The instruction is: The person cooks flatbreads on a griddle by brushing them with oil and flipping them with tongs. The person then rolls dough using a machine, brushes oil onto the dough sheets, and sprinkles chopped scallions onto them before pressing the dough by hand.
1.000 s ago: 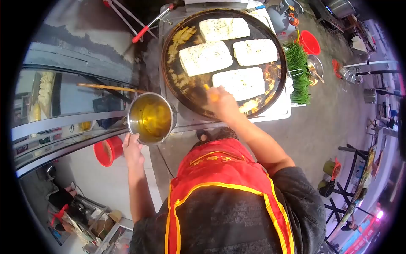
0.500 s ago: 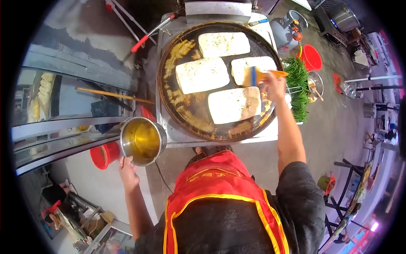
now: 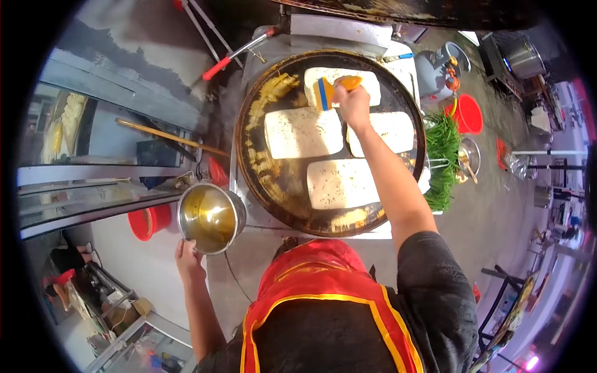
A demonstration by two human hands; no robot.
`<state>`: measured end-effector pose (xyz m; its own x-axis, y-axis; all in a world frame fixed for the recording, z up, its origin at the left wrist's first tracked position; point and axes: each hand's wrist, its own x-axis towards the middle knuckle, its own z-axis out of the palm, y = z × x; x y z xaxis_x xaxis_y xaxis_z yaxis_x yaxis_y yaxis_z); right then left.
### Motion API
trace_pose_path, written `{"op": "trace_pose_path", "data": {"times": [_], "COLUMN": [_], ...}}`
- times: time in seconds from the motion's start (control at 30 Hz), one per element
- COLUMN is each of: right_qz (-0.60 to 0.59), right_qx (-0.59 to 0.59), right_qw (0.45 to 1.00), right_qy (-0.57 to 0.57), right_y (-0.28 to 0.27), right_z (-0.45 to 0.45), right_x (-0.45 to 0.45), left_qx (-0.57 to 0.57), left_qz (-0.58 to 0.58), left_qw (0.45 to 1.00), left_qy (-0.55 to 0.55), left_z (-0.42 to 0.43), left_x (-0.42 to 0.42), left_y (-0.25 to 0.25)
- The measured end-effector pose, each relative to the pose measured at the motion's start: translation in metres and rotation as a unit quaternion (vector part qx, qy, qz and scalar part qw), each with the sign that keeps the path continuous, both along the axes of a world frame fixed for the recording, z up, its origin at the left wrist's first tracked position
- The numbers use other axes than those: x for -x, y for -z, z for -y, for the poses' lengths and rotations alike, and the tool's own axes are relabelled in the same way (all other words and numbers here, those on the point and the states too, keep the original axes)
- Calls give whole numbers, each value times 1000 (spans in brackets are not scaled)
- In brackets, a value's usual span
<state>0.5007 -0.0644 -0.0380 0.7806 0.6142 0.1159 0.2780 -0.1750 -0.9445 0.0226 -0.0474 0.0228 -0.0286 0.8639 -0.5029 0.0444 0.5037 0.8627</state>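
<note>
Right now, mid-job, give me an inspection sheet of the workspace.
Surface: round griddle, stained brown and yellow
Job's things: four pale slabs on it; metal pot holding yellow liquid
Clutter: blue-handled tool beyond the griddle; greens to its right
Hands: left hand grips pot; right hand holds brush at farthest slab, contact unclear
Cables: dark cord near the floor
Surroundings: gas cylinder and red bucket, right
</note>
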Motion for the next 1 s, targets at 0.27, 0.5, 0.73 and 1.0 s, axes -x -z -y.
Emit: {"op": "trace_pose_path", "data": {"times": [0.27, 0.5, 0.73, 1.0], "right_qz": [80, 506, -2, 339], "right_qx": [87, 160, 61, 202], "right_qw": [979, 837, 998, 917], "right_qy": [168, -133, 12, -59], "right_y": [39, 97, 73, 49], "right_z": [46, -110, -44, 4], "right_x": [-147, -26, -59, 19], "left_qx": [18, 5, 13, 10], "left_qz": [0, -11, -14, 23], "left_qw": [999, 997, 996, 999], "left_qy": [-32, -79, -85, -47], "left_z": [-3, 4, 4, -1], "left_x": [21, 16, 25, 64], "left_y": [19, 14, 12, 30]}}
